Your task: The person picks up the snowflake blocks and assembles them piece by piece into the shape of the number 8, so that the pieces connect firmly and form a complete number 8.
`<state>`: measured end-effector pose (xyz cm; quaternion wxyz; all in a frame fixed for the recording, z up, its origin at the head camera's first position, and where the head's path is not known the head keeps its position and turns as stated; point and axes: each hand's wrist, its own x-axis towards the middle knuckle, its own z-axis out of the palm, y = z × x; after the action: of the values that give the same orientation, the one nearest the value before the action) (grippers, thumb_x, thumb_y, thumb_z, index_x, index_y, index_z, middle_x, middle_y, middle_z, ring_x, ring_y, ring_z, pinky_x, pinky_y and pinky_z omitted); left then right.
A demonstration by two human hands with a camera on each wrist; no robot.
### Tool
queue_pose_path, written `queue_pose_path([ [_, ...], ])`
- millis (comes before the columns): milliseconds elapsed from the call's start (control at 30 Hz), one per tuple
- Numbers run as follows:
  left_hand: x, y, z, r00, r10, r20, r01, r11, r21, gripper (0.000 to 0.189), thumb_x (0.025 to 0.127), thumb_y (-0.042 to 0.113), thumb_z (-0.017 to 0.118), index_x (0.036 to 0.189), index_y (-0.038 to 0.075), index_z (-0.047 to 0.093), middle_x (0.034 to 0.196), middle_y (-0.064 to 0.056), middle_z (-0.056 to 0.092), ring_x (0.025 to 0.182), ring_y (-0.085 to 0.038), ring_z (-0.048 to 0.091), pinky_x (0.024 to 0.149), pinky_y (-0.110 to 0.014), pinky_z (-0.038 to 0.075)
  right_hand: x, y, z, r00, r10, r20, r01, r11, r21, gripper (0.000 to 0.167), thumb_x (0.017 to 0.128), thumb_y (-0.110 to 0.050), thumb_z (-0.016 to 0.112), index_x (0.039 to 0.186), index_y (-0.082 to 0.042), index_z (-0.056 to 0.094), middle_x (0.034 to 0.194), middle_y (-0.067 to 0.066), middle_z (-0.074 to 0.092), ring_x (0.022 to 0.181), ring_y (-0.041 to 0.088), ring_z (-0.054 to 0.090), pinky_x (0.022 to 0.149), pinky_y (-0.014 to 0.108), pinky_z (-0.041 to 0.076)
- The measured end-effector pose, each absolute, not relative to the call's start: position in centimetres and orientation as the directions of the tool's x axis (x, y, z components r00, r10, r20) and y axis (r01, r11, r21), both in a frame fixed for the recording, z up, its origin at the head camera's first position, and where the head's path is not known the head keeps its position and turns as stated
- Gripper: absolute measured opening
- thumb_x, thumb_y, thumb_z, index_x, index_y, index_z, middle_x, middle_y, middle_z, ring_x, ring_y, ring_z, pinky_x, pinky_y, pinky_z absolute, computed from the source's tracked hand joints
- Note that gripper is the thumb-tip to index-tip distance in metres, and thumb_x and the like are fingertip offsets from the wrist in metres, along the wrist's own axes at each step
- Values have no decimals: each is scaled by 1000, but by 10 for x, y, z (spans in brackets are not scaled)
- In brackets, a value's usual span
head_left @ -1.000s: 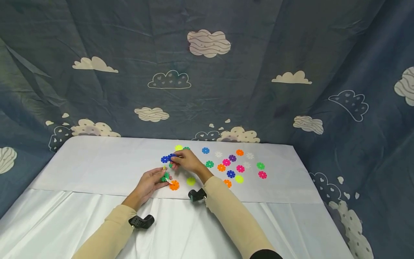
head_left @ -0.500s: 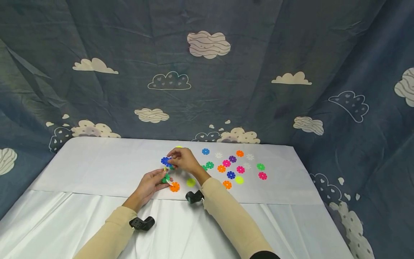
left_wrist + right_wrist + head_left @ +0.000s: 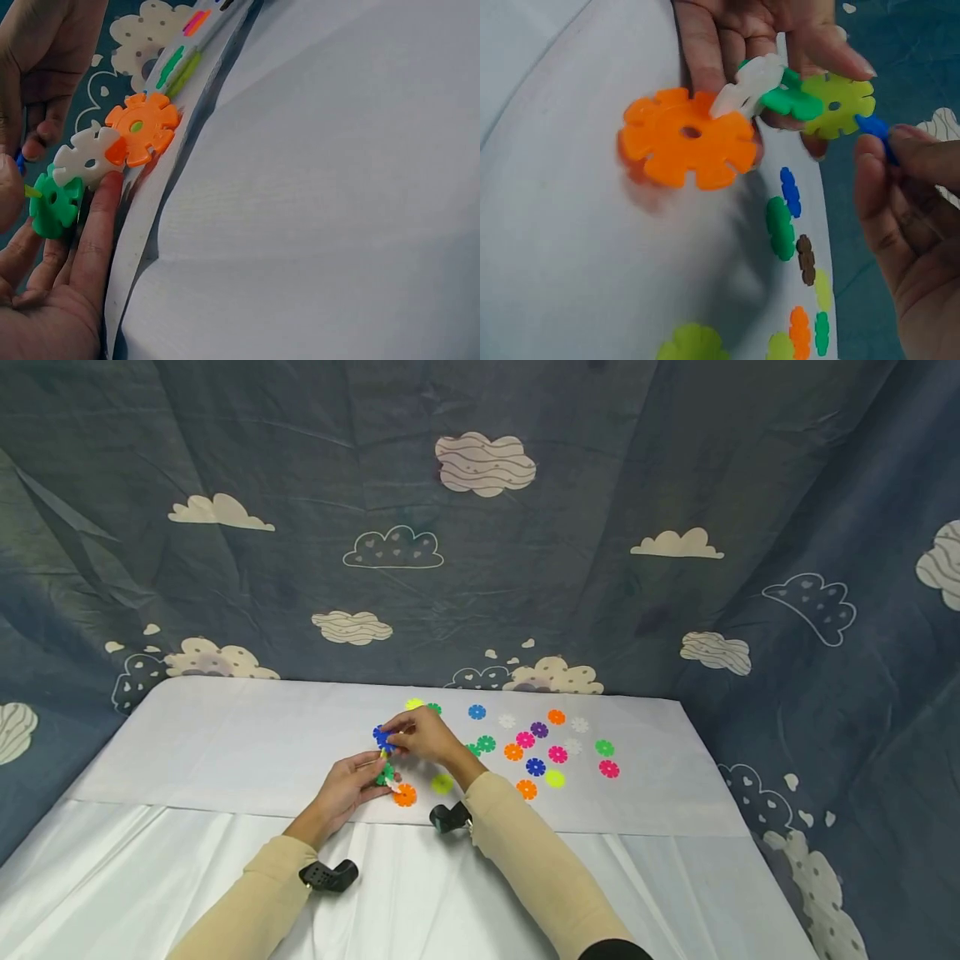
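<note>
My left hand [image 3: 347,789] holds a chain of notched plastic discs slotted edge to edge. In the right wrist view the chain runs from an orange disc [image 3: 664,146] through a white disc [image 3: 742,88] and a green disc [image 3: 799,103] to a yellow disc [image 3: 847,101]. Between thumb and fingers my right hand [image 3: 431,739] pinches a blue disc [image 3: 877,133], seen nearly edge-on, right at the yellow disc's rim. In the left wrist view, left fingers support the green and white discs from below; the blue disc is mostly hidden there by the right hand.
Loose discs in several colours lie flat on the white table cover [image 3: 247,735], mostly to the right, such as a purple disc [image 3: 539,729] and a light blue disc [image 3: 477,712]. A yellow-green disc [image 3: 442,783] lies near the hands. A cloud-patterned curtain [image 3: 570,593] hangs behind.
My right hand has brought the blue disc slightly left and down, to the upper end of the chain. The left hand and its chain have hardly moved.
</note>
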<state>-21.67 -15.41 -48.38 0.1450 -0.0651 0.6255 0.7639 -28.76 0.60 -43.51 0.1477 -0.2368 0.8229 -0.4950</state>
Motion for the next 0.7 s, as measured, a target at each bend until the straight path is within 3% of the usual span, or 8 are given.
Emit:
queue_pose_path([
  [167,-215,-153,-486,-959,129,-253,-272,-172,947,47,102,11,46,140,-14,33,135,-31,48,97,-15,64,87,-35,53,-287,3,-434,-835,-548,-46,-224,414,-882,22,91,6,60,110,4,70,91,13,70,61,12,60,67,36,57],
  [300,-214,-151,-487,-963,111,-245,-261,-163,952,45,103,10,44,139,-15,35,134,-32,49,96,-16,65,86,-35,54,-286,1,-433,-829,-556,-64,-248,467,-849,22,92,4,60,111,1,70,92,11,70,61,11,58,63,26,55],
  [433,-214,-150,-487,-964,118,-237,-254,-163,953,40,103,9,44,134,-15,40,123,-27,59,92,-16,67,84,-35,55,-286,2,-434,-823,-566,-47,-299,503,-811,22,92,1,62,111,-2,71,92,7,70,62,9,57,58,19,50],
  [567,-215,-152,-486,-960,170,-224,-251,-159,955,39,102,10,47,130,-16,41,111,-18,66,91,-15,66,87,-37,54,-288,6,-438,-832,-554,-20,-257,418,-871,19,90,3,64,107,3,69,84,9,67,60,11,59,60,23,53],
  [700,-218,-154,-483,-954,161,-252,-275,-143,951,49,102,20,51,135,-14,37,112,-12,63,93,-13,64,89,-38,53,-290,11,-441,-831,-557,-12,-198,315,-928,13,88,6,65,100,8,66,79,12,66,59,13,61,63,30,57],
])
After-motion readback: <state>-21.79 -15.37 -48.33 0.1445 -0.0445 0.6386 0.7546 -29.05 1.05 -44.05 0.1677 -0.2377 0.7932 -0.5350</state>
